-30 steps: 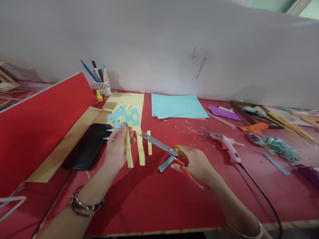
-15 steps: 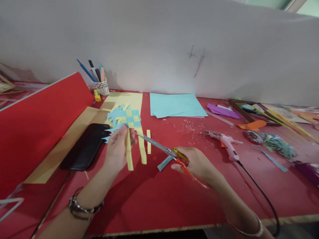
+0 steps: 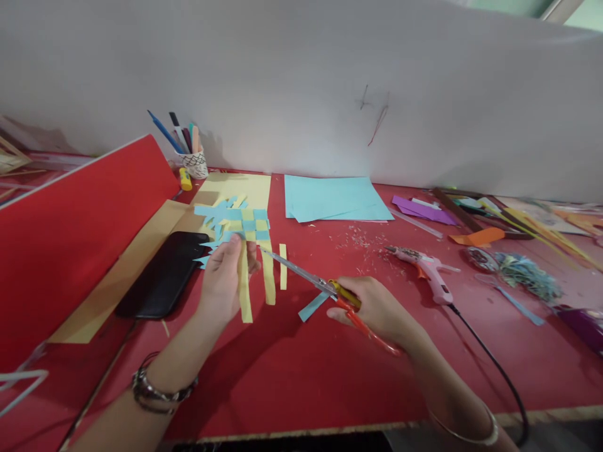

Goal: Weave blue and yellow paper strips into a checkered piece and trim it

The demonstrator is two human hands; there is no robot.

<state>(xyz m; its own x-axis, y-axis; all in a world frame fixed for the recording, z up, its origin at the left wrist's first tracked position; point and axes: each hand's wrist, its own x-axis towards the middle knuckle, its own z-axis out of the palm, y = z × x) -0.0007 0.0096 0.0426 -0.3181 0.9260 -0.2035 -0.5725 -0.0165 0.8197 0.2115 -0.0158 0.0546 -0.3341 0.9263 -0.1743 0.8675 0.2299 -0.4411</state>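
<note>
Pinched in my left hand (image 3: 225, 270) is a woven piece of blue and yellow paper strips (image 3: 247, 225), held up over the table. Two yellow strip ends hang down from its lower edge. My right hand (image 3: 372, 307) is closed around the handles of a pair of scissors (image 3: 308, 276), one red and one yellow. The scissor tips reach the hanging yellow strip (image 3: 269, 276) just under the weave, and the blades look nearly closed. A loose yellow strip (image 3: 283, 267) lies just right of it. Under the scissors rests a loose blue strip (image 3: 313, 307).
A black phone (image 3: 162, 276) lies left of my left hand. Blue paper sheets (image 3: 336, 198) and a yellow sheet (image 3: 235, 184) lie at the back, near a pen cup (image 3: 194, 163). To the right, a pink glue gun (image 3: 426, 269) trails its cord across the red table (image 3: 282, 376).
The scissor blades have closed more at the hanging yellow strip, whose lower end has shifted slightly. Both hands stay nearly in place.
</note>
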